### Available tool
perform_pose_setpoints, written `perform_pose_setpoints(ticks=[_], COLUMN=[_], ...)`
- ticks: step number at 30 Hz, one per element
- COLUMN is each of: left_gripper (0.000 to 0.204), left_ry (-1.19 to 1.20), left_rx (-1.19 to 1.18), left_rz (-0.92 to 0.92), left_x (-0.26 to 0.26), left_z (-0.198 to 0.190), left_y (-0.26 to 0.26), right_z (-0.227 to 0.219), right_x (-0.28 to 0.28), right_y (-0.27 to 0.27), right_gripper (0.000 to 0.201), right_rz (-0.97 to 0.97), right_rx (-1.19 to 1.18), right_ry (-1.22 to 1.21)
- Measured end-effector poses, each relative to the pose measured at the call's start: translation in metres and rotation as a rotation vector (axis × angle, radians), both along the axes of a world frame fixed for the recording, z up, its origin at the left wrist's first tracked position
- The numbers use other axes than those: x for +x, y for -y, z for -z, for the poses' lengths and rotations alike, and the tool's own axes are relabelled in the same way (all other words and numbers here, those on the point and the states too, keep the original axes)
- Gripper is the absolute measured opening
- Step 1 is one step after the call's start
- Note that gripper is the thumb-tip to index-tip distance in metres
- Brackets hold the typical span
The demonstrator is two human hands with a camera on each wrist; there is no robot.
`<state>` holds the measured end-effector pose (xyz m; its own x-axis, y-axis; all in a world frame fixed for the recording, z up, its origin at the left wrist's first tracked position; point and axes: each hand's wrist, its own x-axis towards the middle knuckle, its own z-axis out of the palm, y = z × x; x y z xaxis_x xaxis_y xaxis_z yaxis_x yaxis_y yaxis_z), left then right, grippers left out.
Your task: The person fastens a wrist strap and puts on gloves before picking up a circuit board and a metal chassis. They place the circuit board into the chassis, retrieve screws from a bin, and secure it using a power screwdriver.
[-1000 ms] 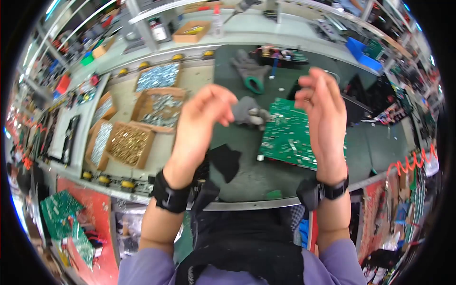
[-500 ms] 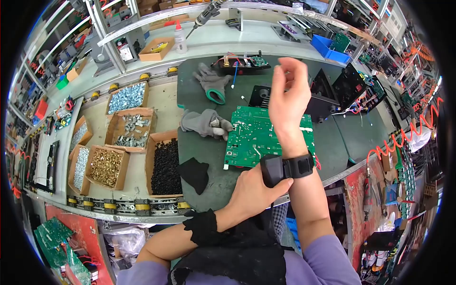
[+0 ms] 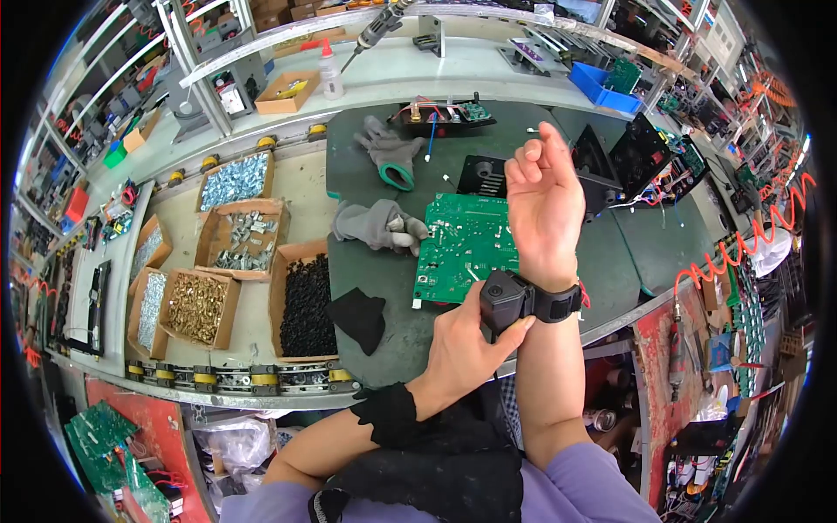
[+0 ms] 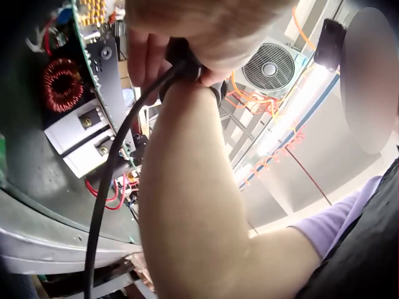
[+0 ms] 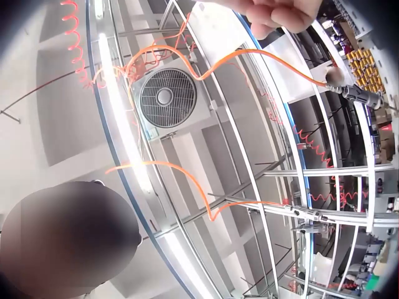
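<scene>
In the head view my left hand (image 3: 462, 350) reaches across and grips the black wrist camera (image 3: 506, 299) strapped to my right wrist, fingers on its left side and thumb underneath. My right hand (image 3: 547, 209) is raised, palm up with loosely bent fingers, holding nothing. Behind it lies a green circuit board (image 3: 466, 240), partly hidden. The left wrist view shows my left hand (image 4: 199, 22) against the right wrist, beside a black cable (image 4: 112, 156). Fingertips of my right hand (image 5: 280, 15) show at the top of the right wrist view.
Grey gloves (image 3: 375, 225) and a black cloth piece (image 3: 357, 321) lie left of the board. Cartons of small parts, one with black pieces (image 3: 305, 305), stand further left. Black housings (image 3: 641, 157) with wires stand at the right; a red coiled hose (image 3: 741, 253) hangs beyond.
From apart above the table, my left hand has come across to grip the camera on my right wrist. Since half a second ago my right forearm has turned, bringing the palm upward.
</scene>
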<state>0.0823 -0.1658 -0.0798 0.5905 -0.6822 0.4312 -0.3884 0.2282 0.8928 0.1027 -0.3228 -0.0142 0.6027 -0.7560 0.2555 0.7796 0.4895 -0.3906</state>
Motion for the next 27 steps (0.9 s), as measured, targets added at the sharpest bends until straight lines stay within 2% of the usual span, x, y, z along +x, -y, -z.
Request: perform_pose_setpoints(ticks=[2,3,4,6,7,8,10,11,14,15,16,17,18,19,21,22,24,26,27], left_gripper=[0.044,0.044,0.044,0.045,0.045,0.046,0.047,0.048,0.047,0.047,0.045,0.044,0.044,0.039,0.034,0.038,0.047,0.052,0.052], left_ry=[-0.156,-0.159,-0.177,-0.193,-0.159,-0.124,-0.05,0.025,-0.039,-0.037,-0.181,-0.326,-0.326,-0.364,-0.401,-0.298,-0.045,0.078,0.078], left_rx=[-0.067,-0.062,-0.052,-0.038,-0.036,-0.035,-0.023,-0.015,-0.094,-0.091,-0.063,-0.035,-0.034,0.043,0.123,0.057,-0.015,0.052,0.053], left_rz=[-0.005,-0.012,-0.003,0.004,-0.013,-0.032,-0.05,-0.065,-0.102,-0.101,-0.056,-0.01,-0.011,0.028,0.064,0.059,0.024,0.016,0.014], left_x=[-0.003,-0.004,-0.005,-0.006,-0.005,-0.004,0.0,0.003,0.008,0.008,0.007,0.006,0.006,0.007,0.007,0.006,0.0,-0.001,0.001], left_z=[-0.003,-0.005,-0.008,-0.009,-0.008,-0.008,-0.005,-0.004,-0.003,-0.003,-0.004,-0.006,-0.009,-0.012,-0.012,-0.01,-0.002,-0.005,-0.008], left_y=[-0.002,-0.005,-0.007,-0.008,-0.008,-0.007,-0.005,-0.003,0.004,0.004,0.003,0.003,0.001,-0.002,-0.004,-0.004,-0.005,-0.011,-0.013], right_z=[-0.006,-0.009,-0.009,-0.01,-0.012,-0.011,-0.003,0.002,0.009,0.008,0.005,0.003,0.001,0.0,-0.009,-0.011,-0.015,-0.019,-0.021], right_x=[-0.002,-0.005,-0.006,-0.009,-0.01,-0.009,-0.011,-0.013,-0.009,-0.008,-0.007,-0.006,-0.006,-0.005,-0.006,-0.006,-0.002,0.0,0.0], right_y=[-0.018,-0.028,-0.03,-0.031,-0.034,-0.032,-0.019,-0.011,-0.012,-0.016,-0.019,-0.021,-0.023,-0.024,-0.027,-0.027,-0.023,-0.018,-0.022], right_gripper=[0.015,0.015,0.015,0.017,0.02,0.02,0.022,0.023,0.022,0.02,0.02,0.019,0.019,0.018,0.018,0.018,0.019,0.018,0.017], right_rz=[0.607,0.803,0.795,0.877,0.732,0.732,0.179,-0.032,-0.005,0.076,0.076,0.265,0.456,0.559,0.581,0.604,0.3,0.374,0.548], right_rx=[-0.597,-0.817,-0.818,-1.013,-0.868,-0.865,-0.351,-0.229,-0.177,-0.24,-0.238,-0.451,-0.663,-0.72,-0.739,-0.763,-0.452,-0.47,-0.663], right_ry=[-0.388,-0.536,-0.537,-0.584,-0.566,-0.564,-0.229,-0.131,-0.187,-0.222,-0.222,-0.401,-0.578,-0.612,-0.611,-0.61,-0.294,-0.335,-0.518])
